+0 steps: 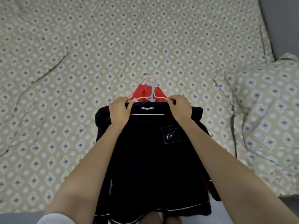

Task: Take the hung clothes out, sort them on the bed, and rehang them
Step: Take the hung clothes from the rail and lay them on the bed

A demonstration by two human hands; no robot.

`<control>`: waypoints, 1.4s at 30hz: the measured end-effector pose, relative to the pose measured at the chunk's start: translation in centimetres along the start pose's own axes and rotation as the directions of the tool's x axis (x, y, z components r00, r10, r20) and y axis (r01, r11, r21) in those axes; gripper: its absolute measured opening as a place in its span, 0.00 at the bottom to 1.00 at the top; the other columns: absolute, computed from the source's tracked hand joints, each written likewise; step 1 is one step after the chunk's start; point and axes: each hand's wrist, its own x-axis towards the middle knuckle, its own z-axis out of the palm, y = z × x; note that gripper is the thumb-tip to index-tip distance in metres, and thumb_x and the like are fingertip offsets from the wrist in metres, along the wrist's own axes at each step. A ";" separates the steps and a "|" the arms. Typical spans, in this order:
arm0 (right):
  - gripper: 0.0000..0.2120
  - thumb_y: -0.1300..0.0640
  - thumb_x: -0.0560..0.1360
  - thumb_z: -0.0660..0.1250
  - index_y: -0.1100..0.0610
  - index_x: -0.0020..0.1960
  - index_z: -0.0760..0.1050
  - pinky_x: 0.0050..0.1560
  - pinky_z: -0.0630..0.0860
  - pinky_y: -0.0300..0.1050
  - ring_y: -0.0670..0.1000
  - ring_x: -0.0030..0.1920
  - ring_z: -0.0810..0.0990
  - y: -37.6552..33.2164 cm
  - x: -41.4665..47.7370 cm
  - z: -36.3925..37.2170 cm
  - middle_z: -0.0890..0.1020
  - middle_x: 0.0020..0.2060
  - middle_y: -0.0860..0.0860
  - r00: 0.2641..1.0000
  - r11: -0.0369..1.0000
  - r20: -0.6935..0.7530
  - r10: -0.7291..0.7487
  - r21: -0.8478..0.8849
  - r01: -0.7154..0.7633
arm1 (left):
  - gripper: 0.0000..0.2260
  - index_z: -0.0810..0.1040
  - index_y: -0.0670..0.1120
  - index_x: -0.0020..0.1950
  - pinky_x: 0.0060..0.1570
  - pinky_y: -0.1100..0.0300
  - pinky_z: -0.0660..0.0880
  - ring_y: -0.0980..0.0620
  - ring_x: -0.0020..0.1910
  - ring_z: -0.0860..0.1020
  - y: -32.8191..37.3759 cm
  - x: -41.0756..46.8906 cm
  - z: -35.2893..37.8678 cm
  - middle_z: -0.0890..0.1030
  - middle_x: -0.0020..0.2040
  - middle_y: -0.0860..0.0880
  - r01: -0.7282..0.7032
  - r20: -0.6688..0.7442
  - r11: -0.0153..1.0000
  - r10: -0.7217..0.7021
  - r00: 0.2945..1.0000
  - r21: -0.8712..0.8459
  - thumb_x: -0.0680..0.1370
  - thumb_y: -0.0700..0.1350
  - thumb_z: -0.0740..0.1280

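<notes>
A dark navy top (pixel 150 157) with white piping and an embroidered chest pocket lies on the bed (pixel 64 62), its hem over the near edge. My left hand (pixel 119 111) and my right hand (pixel 179 107) each pinch an arm of a thin white hanger (pixel 151 96) at the top's collar. Under the navy top a red garment (pixel 144 92) sticks out at the far side, with a light blue hanger (pixel 152 92) on it. The hooks of the hangers point away from me.
The bed is covered with a beige sheet printed with blue diamonds. A pillow (pixel 267 120) in the same print lies at the right. A grey wall or floor strip (pixel 281 26) shows at the far right.
</notes>
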 end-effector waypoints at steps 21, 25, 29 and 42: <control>0.30 0.42 0.79 0.62 0.51 0.77 0.60 0.75 0.55 0.60 0.59 0.77 0.57 -9.8 -9.1 -6.8 0.63 0.76 0.54 0.894 0.888 0.293 -0.338 -0.214 0.406 | 0.22 0.65 0.50 0.77 0.76 0.41 0.46 0.45 0.78 0.58 6.7 -12.9 -12.1 0.64 0.78 0.48 0.067 -0.064 0.977 -0.055 0.996 0.203 0.83 0.51 0.60; 0.31 0.38 0.79 0.58 0.50 0.78 0.57 0.76 0.53 0.59 0.58 0.77 0.55 -14.0 -13.4 -7.6 0.61 0.77 0.55 0.808 0.820 0.356 -0.470 -0.163 0.549 | 0.26 0.58 0.51 0.80 0.75 0.40 0.43 0.44 0.80 0.52 6.4 -20.3 -15.5 0.57 0.80 0.46 0.256 -0.162 0.938 -0.223 0.961 0.232 0.83 0.55 0.58; 0.32 0.37 0.78 0.58 0.50 0.78 0.59 0.73 0.58 0.59 0.58 0.75 0.60 -17.7 -19.5 -7.0 0.66 0.74 0.53 0.645 0.659 0.418 -0.639 -0.134 0.740 | 0.27 0.55 0.53 0.81 0.75 0.40 0.40 0.44 0.80 0.50 5.4 -29.3 -18.6 0.54 0.81 0.47 0.453 -0.271 0.868 -0.395 0.878 0.201 0.83 0.57 0.57; 0.32 0.41 0.79 0.60 0.49 0.79 0.54 0.75 0.54 0.57 0.59 0.76 0.56 -27.1 -48.4 -1.4 0.60 0.77 0.55 -0.027 0.084 0.651 -0.759 0.139 0.987 | 0.29 0.55 0.52 0.81 0.74 0.38 0.41 0.43 0.80 0.51 1.8 -62.1 -24.5 0.55 0.81 0.46 0.907 -0.561 0.418 -0.763 0.320 -0.050 0.82 0.57 0.59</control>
